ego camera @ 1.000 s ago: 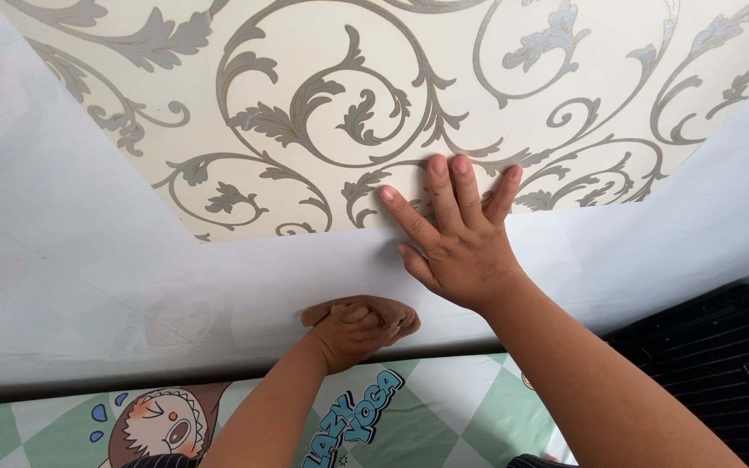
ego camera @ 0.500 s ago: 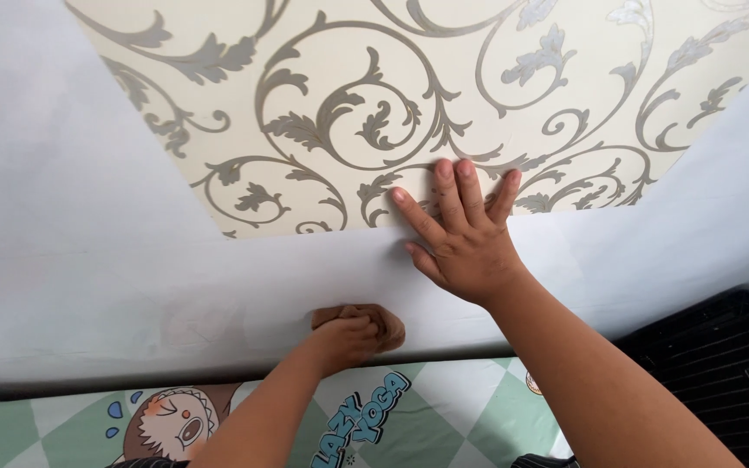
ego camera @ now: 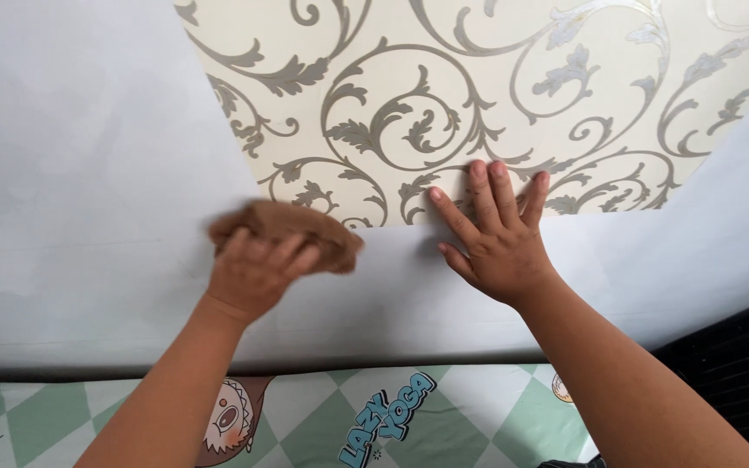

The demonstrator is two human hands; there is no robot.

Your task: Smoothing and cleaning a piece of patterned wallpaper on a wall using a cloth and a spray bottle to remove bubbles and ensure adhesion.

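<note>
Nearest the camera lies a green-and-white checkered mat (ego camera: 487, 416) with a cartoon figure and lettering, running along the foot of a white wall (ego camera: 71, 156); to the lower right sits something dark and ribbed (ego camera: 739, 373), too cropped to identify.

Above the mat, the left hand (ego camera: 253, 273) presses a brown cloth (ego camera: 292, 227) against the white surface, its fingers (ego camera: 283, 253) curled over the cloth and gripping it. The cloth is slightly blurred, so its exact edge is hard to fix, but it seems to sit just below and left of the lower edge of the patterned wallpaper (ego camera: 496, 87).

The right hand (ego camera: 500, 238) lies flat, fingers spread and holding nothing, with the palm on the white area and the fingertips reaching onto the bottom edge of the cream sheet with its grey scrollwork.

The step in hand looks like smoothing the sheet down with the cloth. To do it well, I would judge the flat hand should pin the paper so it cannot slide, while the cloth travels in firm, even strokes toward the free edges, pushing out trapped air. Pressure is best spread across the whole pad of cloth, not the fingertips, to avoid creasing or tearing the lower edge.
</note>
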